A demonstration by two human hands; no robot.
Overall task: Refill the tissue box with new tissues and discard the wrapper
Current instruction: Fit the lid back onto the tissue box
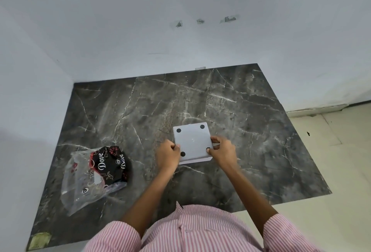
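Both hands, left hand [168, 152] and right hand [221, 151], are gripping the grey tissue box [192, 141] upside down on the marble countertop [251, 131], probably seating its base; the empty Dove wrapper [94, 175] is lying well left, undiscarded.

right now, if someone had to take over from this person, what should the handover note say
Left hand: gripping the left edge of the grey tissue box.
Right hand: gripping the box's right edge.
The box sits upside down on the dark marble counter, base up, four black feet showing.
Wrapper: clear plastic with a Dove print, lying crumpled on the counter left of the box, looking empty.
Done: the tissues look out of the wrapper; whether they are inside the box cannot be seen.
Left: turn the box upright, discard the wrapper.
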